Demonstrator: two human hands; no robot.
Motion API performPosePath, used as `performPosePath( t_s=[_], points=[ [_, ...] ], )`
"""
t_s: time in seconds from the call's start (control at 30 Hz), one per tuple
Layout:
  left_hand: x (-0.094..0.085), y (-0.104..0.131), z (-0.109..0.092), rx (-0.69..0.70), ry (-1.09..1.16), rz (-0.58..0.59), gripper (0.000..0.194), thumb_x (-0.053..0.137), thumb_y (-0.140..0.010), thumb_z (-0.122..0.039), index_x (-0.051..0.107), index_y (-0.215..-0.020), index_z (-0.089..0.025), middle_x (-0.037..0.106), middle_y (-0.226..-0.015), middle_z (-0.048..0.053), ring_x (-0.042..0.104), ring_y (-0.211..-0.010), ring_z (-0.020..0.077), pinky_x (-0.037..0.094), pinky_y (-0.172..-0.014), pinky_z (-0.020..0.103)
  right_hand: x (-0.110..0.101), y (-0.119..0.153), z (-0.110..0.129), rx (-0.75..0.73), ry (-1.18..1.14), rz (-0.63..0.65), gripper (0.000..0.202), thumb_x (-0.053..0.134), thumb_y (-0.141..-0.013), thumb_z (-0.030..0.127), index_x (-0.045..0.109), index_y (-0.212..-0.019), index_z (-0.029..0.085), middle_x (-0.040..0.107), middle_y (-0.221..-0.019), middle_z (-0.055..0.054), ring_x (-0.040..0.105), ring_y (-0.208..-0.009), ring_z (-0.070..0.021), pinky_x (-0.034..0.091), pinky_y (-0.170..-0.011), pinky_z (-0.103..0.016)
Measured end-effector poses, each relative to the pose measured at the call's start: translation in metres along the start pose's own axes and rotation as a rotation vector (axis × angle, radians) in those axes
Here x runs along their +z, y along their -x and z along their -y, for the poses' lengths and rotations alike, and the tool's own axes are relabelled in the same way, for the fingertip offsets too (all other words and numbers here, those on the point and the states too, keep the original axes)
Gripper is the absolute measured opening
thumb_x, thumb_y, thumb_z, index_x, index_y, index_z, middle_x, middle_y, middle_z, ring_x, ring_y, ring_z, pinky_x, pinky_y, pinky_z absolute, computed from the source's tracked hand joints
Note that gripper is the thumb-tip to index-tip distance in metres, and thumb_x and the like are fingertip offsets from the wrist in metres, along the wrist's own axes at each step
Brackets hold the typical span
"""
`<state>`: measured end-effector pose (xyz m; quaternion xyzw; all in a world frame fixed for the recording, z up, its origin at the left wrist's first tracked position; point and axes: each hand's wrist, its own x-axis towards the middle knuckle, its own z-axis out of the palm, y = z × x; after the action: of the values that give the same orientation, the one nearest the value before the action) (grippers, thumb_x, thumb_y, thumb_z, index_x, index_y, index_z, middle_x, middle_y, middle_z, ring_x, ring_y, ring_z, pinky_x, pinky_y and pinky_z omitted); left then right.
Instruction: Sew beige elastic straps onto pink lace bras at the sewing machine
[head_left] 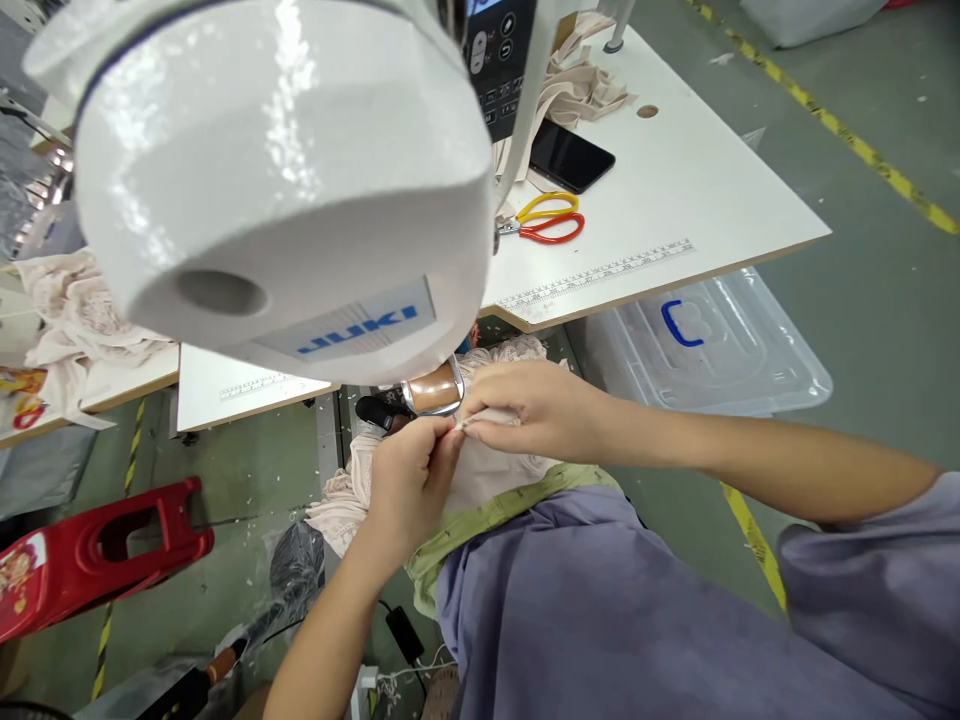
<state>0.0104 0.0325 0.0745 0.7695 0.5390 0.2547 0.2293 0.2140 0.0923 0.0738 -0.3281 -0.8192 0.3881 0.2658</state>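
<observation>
Fabric (484, 475), pale beige, is pinched between both hands above the person's lap, in front of the sewing machine (300, 190). With the pinch taken as the clock's centre, a cloth pile (82, 300) is seen far left between nine and ten, and a red stool (165, 535) toward eight. The left hand (409, 480) is set at seven to eight, its grip closed, thumb and forefinger clamped on the fabric. At the centre, a short folded edge is pointed toward three; the main spread is draped at five, below the grip, but its overall long axis cannot be told. By the right hand (540, 410), at three, the edge is likewise clamped, so neither hand is nearer. On the white surface (720, 190), scissors (559, 228) and a phone (571, 155) are placed toward one; a clear plastic box (739, 345) is seen toward two to three.
</observation>
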Motion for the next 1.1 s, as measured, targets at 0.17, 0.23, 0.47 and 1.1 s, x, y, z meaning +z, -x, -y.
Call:
performPosePath(
  t_s=[0.17, 0.23, 0.47, 1.1],
  points=[
    [0.001, 0.001, 0.021, -0.023, -0.163, -0.243, 0.015, 0.062, -0.096, -0.034, 0.071, -0.102, -0.024, 0.061, -0.063, -0.003, 0.054, -0.055, 0.0112, 0.034, -0.054, 0.023, -0.012, -0.036, 0.003, 0.084, 0.142, 0.091, 0.021, 0.059, -0.085, 0.022, 0.058, -0.064, 0.018, 0.054, -0.063, 0.003, 0.043, -0.057, -0.0096, 0.024, -0.055, -0.029],
    [0.0, 0.001, 0.035, 0.167, -0.293, -0.264, 0.018, 0.061, -0.095, -0.025, 0.074, -0.108, -0.026, 0.06, -0.063, -0.002, 0.052, -0.055, 0.0115, 0.033, -0.055, 0.025, -0.013, -0.043, 0.003, 0.092, 0.224, 0.092, 0.026, 0.057, -0.084, 0.021, 0.048, -0.059, 0.018, 0.047, -0.058, 0.003, 0.036, -0.054, -0.0089, 0.02, -0.055, -0.03],
    [-0.005, 0.0, 0.062, 0.461, -0.539, -0.213, 0.046, 0.052, -0.093, -0.012, 0.065, -0.133, -0.031, 0.058, -0.068, -0.001, 0.05, -0.057, 0.0129, 0.029, -0.055, 0.029, -0.01, -0.041, 0.001, 0.095, 0.31, 0.094, 0.026, 0.056, -0.085, 0.02, 0.048, -0.059, 0.018, 0.043, -0.055, 0.002, 0.032, -0.052, -0.0102, 0.02, -0.054, -0.032],
    [-0.019, -0.02, 0.051, 0.533, -0.706, -0.047, 0.04, 0.05, -0.089, -0.007, 0.064, -0.124, -0.021, 0.048, -0.057, -0.003, 0.042, -0.05, 0.0151, 0.016, -0.048, 0.034, 0.058, 0.011, -0.028, 0.151, -0.06, -0.465, 0.038, 0.059, -0.097, 0.035, 0.049, -0.132, 0.025, 0.063, -0.108, -0.006, 0.062, -0.072, -0.0131, 0.051, -0.062, -0.027]
  ],
)
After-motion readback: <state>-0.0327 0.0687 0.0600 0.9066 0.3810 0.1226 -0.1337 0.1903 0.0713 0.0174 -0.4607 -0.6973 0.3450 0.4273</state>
